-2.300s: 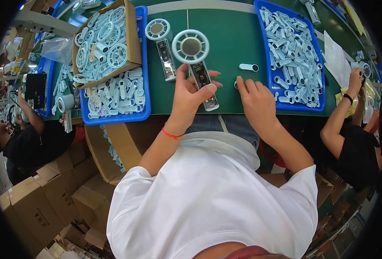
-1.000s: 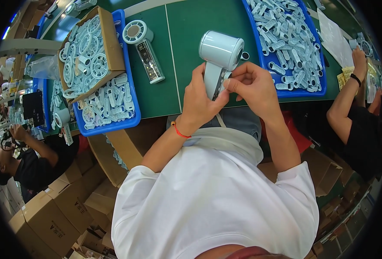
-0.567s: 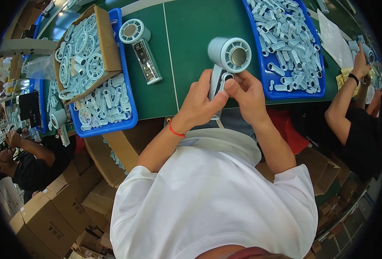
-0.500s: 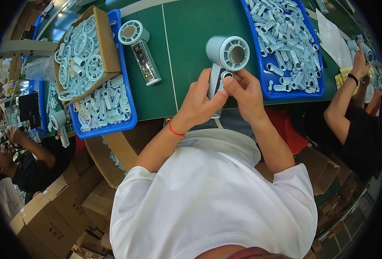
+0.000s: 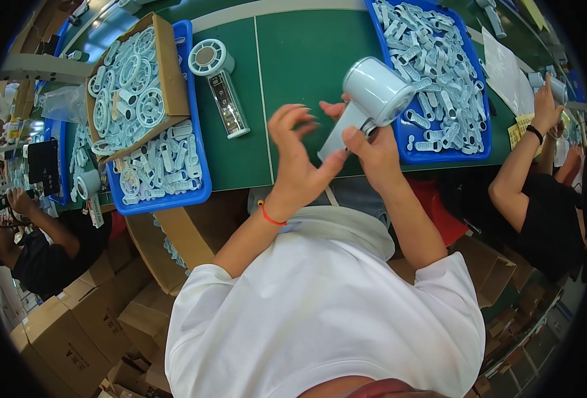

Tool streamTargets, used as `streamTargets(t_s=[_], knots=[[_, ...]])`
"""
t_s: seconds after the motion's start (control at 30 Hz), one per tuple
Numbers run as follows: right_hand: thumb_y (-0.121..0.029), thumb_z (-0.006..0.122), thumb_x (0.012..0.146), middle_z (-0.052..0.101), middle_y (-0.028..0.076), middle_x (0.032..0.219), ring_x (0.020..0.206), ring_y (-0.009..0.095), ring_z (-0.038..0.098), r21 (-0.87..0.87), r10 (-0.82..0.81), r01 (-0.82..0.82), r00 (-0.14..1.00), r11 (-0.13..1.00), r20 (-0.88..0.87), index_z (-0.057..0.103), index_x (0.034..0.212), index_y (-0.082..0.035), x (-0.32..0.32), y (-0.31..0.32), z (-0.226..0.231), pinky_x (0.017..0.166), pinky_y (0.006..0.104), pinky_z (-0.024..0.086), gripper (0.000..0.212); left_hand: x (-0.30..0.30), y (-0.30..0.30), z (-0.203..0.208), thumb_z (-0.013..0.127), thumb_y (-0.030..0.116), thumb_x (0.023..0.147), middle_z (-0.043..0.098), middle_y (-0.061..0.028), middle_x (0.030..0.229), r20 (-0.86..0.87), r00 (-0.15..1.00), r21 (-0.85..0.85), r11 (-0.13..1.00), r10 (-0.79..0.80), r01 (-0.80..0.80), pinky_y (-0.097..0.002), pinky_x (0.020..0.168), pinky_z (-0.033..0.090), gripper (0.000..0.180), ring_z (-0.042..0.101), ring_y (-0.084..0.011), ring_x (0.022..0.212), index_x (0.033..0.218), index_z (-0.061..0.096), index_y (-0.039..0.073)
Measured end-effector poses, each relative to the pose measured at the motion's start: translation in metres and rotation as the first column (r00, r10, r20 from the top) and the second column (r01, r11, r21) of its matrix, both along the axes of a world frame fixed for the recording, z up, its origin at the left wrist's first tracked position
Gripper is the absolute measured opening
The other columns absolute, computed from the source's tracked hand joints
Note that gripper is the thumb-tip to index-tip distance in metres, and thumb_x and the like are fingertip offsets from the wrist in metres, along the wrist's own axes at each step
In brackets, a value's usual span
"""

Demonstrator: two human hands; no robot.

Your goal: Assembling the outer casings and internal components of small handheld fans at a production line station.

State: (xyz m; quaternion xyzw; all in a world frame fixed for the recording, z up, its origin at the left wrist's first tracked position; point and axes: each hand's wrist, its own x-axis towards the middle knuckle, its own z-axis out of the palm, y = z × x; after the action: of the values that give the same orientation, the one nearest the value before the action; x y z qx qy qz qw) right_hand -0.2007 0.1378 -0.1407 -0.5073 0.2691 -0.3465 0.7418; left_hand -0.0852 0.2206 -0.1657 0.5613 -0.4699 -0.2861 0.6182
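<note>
Head view: the green table [image 5: 293, 66] spans the upper part, its near edge just in front of the person's waist. Along that edge, to the right, sits a blue tray [image 5: 439, 157] of small pale pieces, its far end cut off; to the left, a second blue tray [image 5: 204, 179] carries a cardboard box [image 5: 174, 86] of rings. Just beside that tray's right edge lies an unheld fan [image 5: 226, 93].

The handheld fan [image 5: 375, 86] is above the table's near edge, its drum overlapping the right tray's left edge in view. The right hand [image 5: 380, 156] has its grip clenched round the handle; the left hand [image 5: 297, 156] has its grip released, fingers spread. The step seems to be handling work at the neck, under the right thumb — the next move calls for steady support of the top-heavy fan.

Hard to make out: the handle's front is turned away, the left fingers are blurred — and whether the left thumb touches the handle, I cannot tell.
</note>
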Motion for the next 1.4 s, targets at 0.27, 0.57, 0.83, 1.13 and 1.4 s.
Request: streamTargets(t_s=[0.27,0.57,0.83,1.13,1.4], knots=[[-0.001,0.064,0.071,0.056,0.006,0.09,0.083,0.014,0.053,-0.762,-0.164,-0.088,0.955,0.642,-0.249,0.048,0.098,-0.006,0.006,0.001,-0.015,0.075,0.0272,0.043,0.032,0.007,0.016,0.003,0.05,0.002,0.087,0.053,-0.0031,0.077,-0.318,0.947,-0.017,0.998,0.051,-0.06,-0.0204,0.059,0.041,0.005,0.05,-0.007,0.068,0.087,0.053,-0.001],[-0.01,0.065,0.073,0.058,0.013,0.09,0.085,0.033,0.055,-0.619,-0.075,-0.102,0.964,0.779,-0.254,0.056,0.099,-0.004,0.022,-0.004,-0.009,0.074,0.0416,0.045,0.028,-0.012,0.038,0.024,0.061,0.003,0.062,0.055,-0.0051,0.071,0.625,0.78,-0.492,0.779,0.004,0.39,-0.0295,0.058,0.045,0.014,0.055,-0.0189,0.064,0.074,0.059,0.01],[-0.005,0.073,0.056,0.051,0.009,0.115,0.107,0.027,0.049,-0.741,-0.183,-0.616,0.723,0.268,-0.667,0.05,0.117,-0.005,-0.008,-0.006,0.011,0.093,0.0392,0.035,0.065,0.014,0.018,0.052,0.074,0.021,0.062,0.052,-0.0072,0.114,0.836,0.516,0.232,0.973,-0.187,-0.024,-0.0438,0.092,0.034,0.065,0.047,-0.0291,0.109,0.12,0.049,0.006],[-0.004,0.074,0.06,0.053,0.008,0.115,0.109,0.029,0.048,-0.744,-0.121,-0.544,0.77,0.387,-0.626,0.05,0.119,-0.007,-0.027,-0.015,0.007,0.095,0.0401,0.036,0.064,0.0,0.013,0.043,0.075,0.019,0.061,0.056,-0.0069,0.104,0.888,0.422,0.259,0.956,-0.182,-0.134,-0.0419,0.086,0.037,0.058,0.05,-0.0263,0.098,0.113,0.053,0.005],[-0.005,0.073,0.058,0.053,0.01,0.111,0.103,0.03,0.05,-0.847,-0.215,-0.463,0.827,0.263,-0.519,0.052,0.116,-0.002,-0.028,-0.009,-0.008,0.092,0.0416,0.038,0.061,-0.002,0.008,0.031,0.073,0.02,0.061,0.055,-0.0033,0.086,0.943,0.332,0.103,0.977,-0.036,-0.187,-0.0394,0.072,0.04,0.043,0.05,-0.0222,0.085,0.098,0.058,0.006]])
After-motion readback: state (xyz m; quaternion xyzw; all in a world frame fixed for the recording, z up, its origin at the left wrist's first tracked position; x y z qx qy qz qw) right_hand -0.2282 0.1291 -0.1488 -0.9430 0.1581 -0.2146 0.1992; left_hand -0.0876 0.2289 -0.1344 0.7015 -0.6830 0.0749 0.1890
